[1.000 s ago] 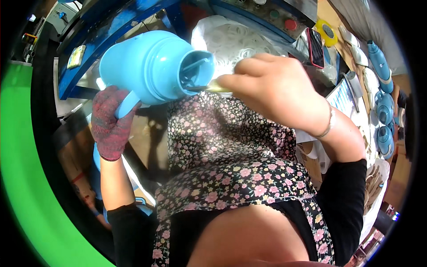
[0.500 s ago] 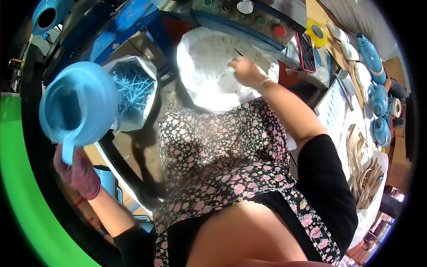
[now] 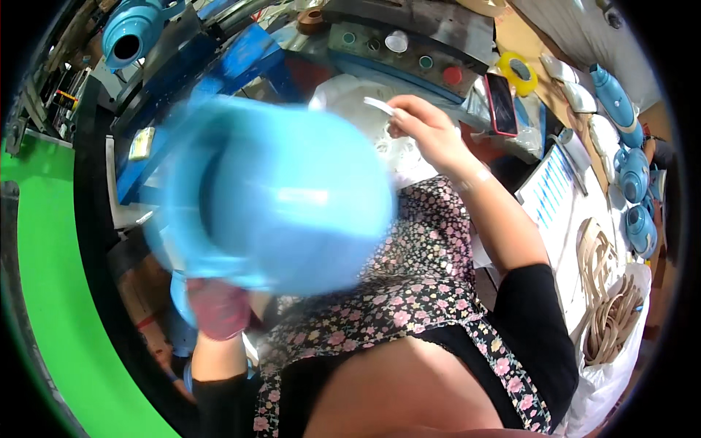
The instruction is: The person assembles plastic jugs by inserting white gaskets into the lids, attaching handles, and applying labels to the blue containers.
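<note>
A large, rounded blue plastic jug (image 3: 307,190), blurred by motion, is held up in front of my apron. My left hand (image 3: 219,310), in a dark red glove, is closed at its lower left side; the fingers are partly hidden behind it. To the right, my bare right hand (image 3: 431,135) pinches a thin white curved piece (image 3: 377,106) between thumb and fingertips. That piece is apart from the jug. Behind the jug and below the right hand lies a white plastic bag (image 3: 343,93) with pale translucent rings (image 3: 404,155), now largely covered.
A control box (image 3: 398,55) with a red button stands at the back. A phone (image 3: 501,104) and yellow tape roll (image 3: 517,73) lie right of it. Beige strap-like parts (image 3: 617,321) and blue bottle-shaped parts (image 3: 615,95) are at far right. Another blue jug (image 3: 131,36) is at upper left.
My left hand has brought the jug rightward, closer to my middle, covering the bag of blue sticks. My right hand has come up out of the white bag with the white piece.
</note>
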`<state>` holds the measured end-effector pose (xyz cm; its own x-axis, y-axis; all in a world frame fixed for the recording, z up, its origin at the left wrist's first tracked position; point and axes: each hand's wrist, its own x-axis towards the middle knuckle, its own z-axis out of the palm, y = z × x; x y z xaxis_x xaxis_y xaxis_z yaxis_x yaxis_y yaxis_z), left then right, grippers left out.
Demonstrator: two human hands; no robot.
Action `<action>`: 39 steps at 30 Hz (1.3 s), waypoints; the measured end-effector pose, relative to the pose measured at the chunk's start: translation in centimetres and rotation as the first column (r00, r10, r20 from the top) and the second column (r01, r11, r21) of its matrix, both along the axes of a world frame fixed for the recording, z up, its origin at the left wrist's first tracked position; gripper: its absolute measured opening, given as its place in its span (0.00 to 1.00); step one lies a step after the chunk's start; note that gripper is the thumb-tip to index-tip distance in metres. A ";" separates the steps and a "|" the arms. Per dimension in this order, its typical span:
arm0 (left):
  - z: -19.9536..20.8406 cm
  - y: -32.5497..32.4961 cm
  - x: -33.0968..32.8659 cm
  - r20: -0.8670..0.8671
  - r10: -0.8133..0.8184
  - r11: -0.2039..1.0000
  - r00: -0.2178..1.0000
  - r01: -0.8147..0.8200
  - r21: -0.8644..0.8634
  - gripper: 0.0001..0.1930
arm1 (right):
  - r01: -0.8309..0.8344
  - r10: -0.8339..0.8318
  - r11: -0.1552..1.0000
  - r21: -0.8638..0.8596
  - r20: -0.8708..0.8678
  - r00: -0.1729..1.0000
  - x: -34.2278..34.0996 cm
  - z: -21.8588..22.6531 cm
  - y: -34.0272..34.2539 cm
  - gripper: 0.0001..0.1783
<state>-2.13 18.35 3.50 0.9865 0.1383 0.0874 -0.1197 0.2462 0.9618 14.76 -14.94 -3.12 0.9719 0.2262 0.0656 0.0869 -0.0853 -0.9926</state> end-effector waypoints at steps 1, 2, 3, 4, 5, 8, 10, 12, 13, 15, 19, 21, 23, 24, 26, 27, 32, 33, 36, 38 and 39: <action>-0.3 -0.4 -0.2 -0.046 -0.188 0.961 0.981 0.194 0.199 0.31 | -0.071 0.068 0.996 0.051 0.049 0.996 -2.8 3.5 0.1 0.14; -0.5 -1.0 0.0 -0.088 -0.383 0.836 0.920 0.386 0.391 0.31 | -0.140 0.140 0.990 -0.014 0.206 0.969 -4.8 4.7 -0.6 0.13; 0.5 -2.2 1.4 -0.071 -0.502 0.723 0.862 0.464 0.513 0.31 | -0.190 0.209 0.978 -0.090 0.356 0.911 -6.7 5.5 -1.4 0.12; 1.7 -3.6 2.6 -0.055 -0.608 0.597 0.792 0.502 0.626 0.32 | -0.176 0.195 0.980 -0.088 0.324 0.926 -8.6 6.3 -1.4 0.11; 3.2 -5.6 3.2 0.026 -0.616 0.610 0.787 0.456 0.648 0.32 | -0.163 0.182 0.983 -0.087 0.299 0.937 -9.7 7.0 -1.2 0.10; 6.1 -9.6 4.4 0.302 -0.736 0.579 0.606 0.333 0.744 0.36 | -0.094 0.141 0.982 -0.163 0.302 0.943 -11.3 7.7 -1.3 0.09; 7.1 -11.0 4.9 0.402 -0.786 0.556 0.470 0.255 0.791 0.37 | -0.035 0.124 0.979 -0.200 0.453 0.883 -11.7 9.6 -2.5 0.09; 6.6 -10.6 4.9 0.440 -0.760 0.586 0.478 0.213 0.782 0.37 | -0.095 0.198 0.971 -0.217 0.523 0.829 -13.0 14.7 -4.5 0.09; 6.3 -10.7 5.0 0.424 -0.735 0.595 0.529 0.205 0.777 0.37 | -0.167 0.352 0.923 -0.348 0.584 0.731 -13.2 15.7 -4.4 0.08; 7.8 -11.1 4.8 0.323 -0.787 0.448 0.526 0.127 0.885 0.33 | -0.273 0.584 0.804 -0.528 0.613 0.533 -13.7 17.1 -3.5 0.06; 9.3 -12.2 5.9 0.226 -0.900 0.239 0.373 -0.012 0.971 0.27 | -0.216 0.635 0.742 -0.635 0.562 0.530 -14.8 18.1 -3.8 0.05; 9.6 -12.7 5.4 0.237 -0.865 0.262 0.442 -0.005 0.965 0.24 | -0.020 0.546 0.751 -0.660 0.603 0.582 -15.8 18.4 -3.9 0.06; 10.0 -13.0 5.4 0.181 -0.876 0.204 0.448 0.004 0.979 0.30 | 0.177 0.488 0.692 -0.700 0.634 0.599 -17.0 18.7 -3.8 0.09; 10.4 -13.3 5.3 0.137 -0.887 0.172 0.440 0.042 0.984 0.28 | 0.138 0.542 0.647 -0.750 0.579 0.610 -17.9 18.6 -3.4 0.11; 10.4 -13.6 4.9 0.151 -0.894 0.184 0.421 0.039 0.982 0.23 | 0.126 0.585 0.581 -0.804 0.520 0.622 -18.3 18.7 -2.9 0.12; 10.5 -13.5 4.8 0.149 -0.899 0.181 0.412 0.038 0.983 0.21 | 0.119 0.606 0.546 -0.829 0.489 0.628 -18.4 18.7 -2.6 0.13; 9.5 -13.8 4.8 0.215 -0.929 0.273 0.300 0.166 0.948 0.20 | -0.048 0.751 0.442 -0.896 0.340 0.567 -17.1 19.6 -2.8 0.08; 9.1 -13.7 4.7 0.203 -0.937 0.265 0.283 0.201 0.943 0.20 | -0.094 0.782 0.416 -0.904 0.303 0.545 -16.7 19.8 -2.8 0.08; 9.3 -13.5 4.2 0.178 -0.949 0.241 0.261 0.231 0.943 0.20 | -0.285 0.861 0.246 -0.926 0.074 0.504 -15.9 20.3 -3.3 0.09; 9.0 -13.7 4.1 0.164 -0.953 0.226 0.256 0.233 0.946 0.20 | -0.318 0.875 0.190 -0.929 0.014 0.483 -15.6 20.1 -3.8 0.09; 9.0 -13.6 4.2 0.182 -0.952 0.247 0.245 0.267 0.931 0.20 | -0.258 0.881 0.167 -0.952 0.026 0.472 -15.5 20.3 -3.3 0.09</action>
<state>2.03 4.76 12.46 0.1970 -0.9209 0.3363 -0.8598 0.0025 0.5106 -0.72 -18.22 17.21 0.3448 0.9232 -0.1696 0.8998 -0.3766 -0.2205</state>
